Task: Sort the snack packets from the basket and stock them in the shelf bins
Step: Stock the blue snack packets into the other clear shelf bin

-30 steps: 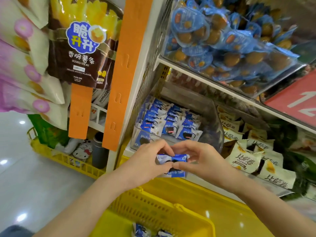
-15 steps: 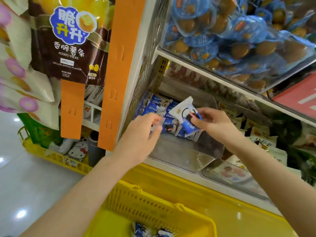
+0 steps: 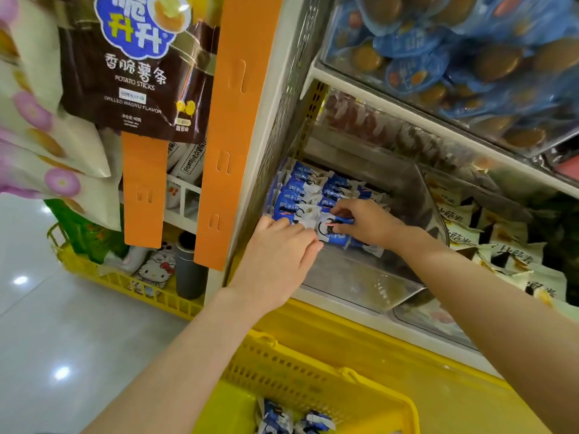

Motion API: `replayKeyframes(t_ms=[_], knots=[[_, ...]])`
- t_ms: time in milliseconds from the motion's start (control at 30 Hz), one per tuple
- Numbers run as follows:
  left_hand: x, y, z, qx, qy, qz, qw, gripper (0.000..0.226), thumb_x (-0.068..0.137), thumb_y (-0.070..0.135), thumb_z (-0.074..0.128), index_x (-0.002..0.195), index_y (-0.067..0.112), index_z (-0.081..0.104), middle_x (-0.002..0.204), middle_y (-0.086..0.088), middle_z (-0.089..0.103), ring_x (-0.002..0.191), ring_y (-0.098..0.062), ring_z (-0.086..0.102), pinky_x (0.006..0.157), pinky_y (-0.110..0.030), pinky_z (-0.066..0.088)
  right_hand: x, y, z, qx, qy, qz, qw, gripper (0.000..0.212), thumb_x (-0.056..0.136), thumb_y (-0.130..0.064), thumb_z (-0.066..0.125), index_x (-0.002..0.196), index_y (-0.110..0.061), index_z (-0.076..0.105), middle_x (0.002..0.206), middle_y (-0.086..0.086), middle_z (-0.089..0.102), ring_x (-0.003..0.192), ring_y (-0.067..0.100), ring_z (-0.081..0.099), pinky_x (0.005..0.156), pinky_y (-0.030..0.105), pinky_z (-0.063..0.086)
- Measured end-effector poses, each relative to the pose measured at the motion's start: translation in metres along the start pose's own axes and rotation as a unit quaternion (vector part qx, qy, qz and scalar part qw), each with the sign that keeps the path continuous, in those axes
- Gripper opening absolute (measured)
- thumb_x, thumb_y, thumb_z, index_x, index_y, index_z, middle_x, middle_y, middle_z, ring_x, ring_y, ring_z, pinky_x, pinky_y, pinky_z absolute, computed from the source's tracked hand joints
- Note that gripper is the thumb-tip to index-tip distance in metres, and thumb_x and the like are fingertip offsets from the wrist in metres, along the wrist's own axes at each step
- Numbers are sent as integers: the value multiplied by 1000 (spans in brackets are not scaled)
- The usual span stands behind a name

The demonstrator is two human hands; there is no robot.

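Head view | right hand [image 3: 369, 223] was seen pinching a blue packet [image 3: 332, 235] at the front of the clear bin [image 3: 360, 283] | left hand [image 3: 275, 255] was laid straight-fingered against it | risk judged: standing row [image 3: 300, 195] could be toppled forward if the packet were released askew | spare packets [image 3: 291, 418] were left in the basket [image 3: 313, 349]

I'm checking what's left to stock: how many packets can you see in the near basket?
2, both in the basket: one packet at left, another just right of it. The frame cuts the basket off, so more may be hidden.
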State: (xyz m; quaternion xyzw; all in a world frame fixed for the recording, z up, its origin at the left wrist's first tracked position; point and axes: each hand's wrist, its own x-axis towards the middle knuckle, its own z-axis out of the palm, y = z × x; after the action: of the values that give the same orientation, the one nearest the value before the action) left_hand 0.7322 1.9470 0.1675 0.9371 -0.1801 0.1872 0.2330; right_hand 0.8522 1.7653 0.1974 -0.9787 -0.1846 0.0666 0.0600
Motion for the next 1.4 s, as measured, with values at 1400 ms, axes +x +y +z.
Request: replayKeyframes(t_ms=[1400], knots=[[-235, 19, 231, -102, -461, -216, 855, 26, 98, 20, 41, 122, 13, 48, 125, -5, 50, 108, -22, 52, 89, -32, 43, -266, 23, 330, 126, -251, 185, 942, 52, 101, -34, 36, 144, -9, 23, 153, 7, 19, 139, 22, 24, 108, 28, 30]])
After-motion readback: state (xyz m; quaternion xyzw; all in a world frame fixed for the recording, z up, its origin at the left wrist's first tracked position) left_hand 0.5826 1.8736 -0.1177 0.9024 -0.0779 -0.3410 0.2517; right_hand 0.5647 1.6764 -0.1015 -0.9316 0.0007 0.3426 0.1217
